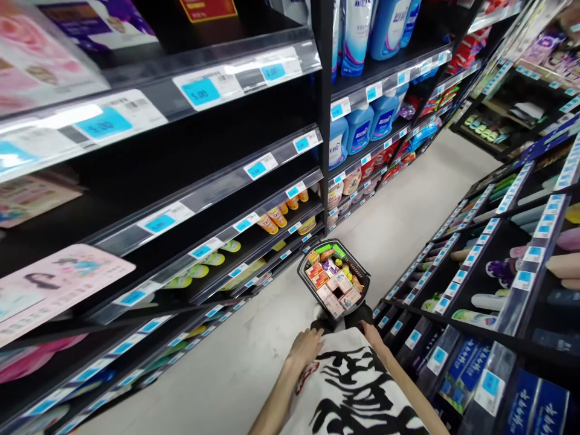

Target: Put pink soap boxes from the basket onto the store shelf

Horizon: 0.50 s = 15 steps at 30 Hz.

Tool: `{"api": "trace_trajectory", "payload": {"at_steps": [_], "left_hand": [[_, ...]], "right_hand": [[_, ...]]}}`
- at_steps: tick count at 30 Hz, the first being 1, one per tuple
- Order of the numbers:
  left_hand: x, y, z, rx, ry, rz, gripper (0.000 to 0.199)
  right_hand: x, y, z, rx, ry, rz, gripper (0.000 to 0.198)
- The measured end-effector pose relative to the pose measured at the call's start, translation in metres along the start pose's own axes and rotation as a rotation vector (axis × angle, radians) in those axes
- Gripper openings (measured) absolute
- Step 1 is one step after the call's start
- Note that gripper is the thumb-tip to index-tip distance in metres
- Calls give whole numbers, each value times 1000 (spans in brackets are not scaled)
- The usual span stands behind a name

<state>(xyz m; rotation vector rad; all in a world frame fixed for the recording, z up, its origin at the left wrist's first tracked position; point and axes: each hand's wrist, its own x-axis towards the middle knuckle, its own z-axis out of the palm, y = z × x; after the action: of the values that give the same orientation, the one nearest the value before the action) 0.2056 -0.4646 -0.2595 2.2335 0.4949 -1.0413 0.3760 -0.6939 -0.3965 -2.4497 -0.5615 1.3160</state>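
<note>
My left hand [307,345] rests at the dark trousers by the left edge of my black-and-white patterned shirt [357,386]. Its fingers lie over the trouser cloth, with no object visible in them. On the other side, my right hand [370,333] is low against the trousers; its fingers are mostly hidden. In front of my legs is a dark shopping basket [361,269] full of small packaged goods. Red-and-yellow boxes [317,275], pale pink boxes [348,298] and a green pack [338,251] show inside. Neither hand visibly touches the basket.
Tall black shelves [203,160] with blue price tags line my left. Blue bottles [360,130] and orange tubs [267,223] stand there; a pink card [67,284] juts out nearby. Slippers [483,318] fill the right racks. A pale floor [399,196] runs between them.
</note>
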Motion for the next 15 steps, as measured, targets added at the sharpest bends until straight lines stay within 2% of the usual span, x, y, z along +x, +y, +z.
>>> {"api": "trace_trajectory", "payload": {"at_steps": [5,9,12,15], "left_hand": [[25,17,-26,-47,26,-19,52],[27,22,-30,-123,55,-84,57],[19,13,-5,-230,37,-189,58],[4,-1,37,-290,-46,-339,58]], "right_hand": [[15,15,-21,25,6,25,37],[54,10,-31,-22,46,25,46],[100,-4,-29,-78,87,26,62],[152,-22,-20,-134,99,28,77]]}}
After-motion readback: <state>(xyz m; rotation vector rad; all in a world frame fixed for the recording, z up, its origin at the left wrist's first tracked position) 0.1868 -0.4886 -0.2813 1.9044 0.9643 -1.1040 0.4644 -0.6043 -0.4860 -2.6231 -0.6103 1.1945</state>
